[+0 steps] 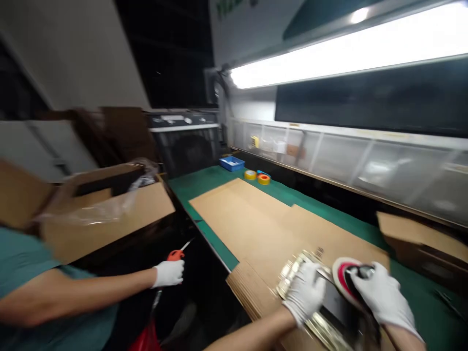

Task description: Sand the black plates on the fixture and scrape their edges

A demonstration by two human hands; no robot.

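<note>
My left hand (305,292), in a white glove, lies over shiny pale-gold packs (290,270) on the cardboard. Its fingers are blurred and reach toward the dark body of a tool; whether they grip anything I cannot tell. My right hand (383,295), also gloved, is closed on the dark tool at a round white-and-red disc (345,280), which looks like a tape roll on a dispenser. Motion blur hides the tool's exact kind. Beneath both hands are flat brown cardboard sheets (241,214), stacked near the front edge.
A green mat (204,178) covers the bench. At its far end are a blue tray (232,163) and yellow tape rolls (263,179). An open box (424,239) stands right. On the left, a co-worker's gloved hand (170,272) holds an orange-handled tool (176,254) beside a large carton (120,224).
</note>
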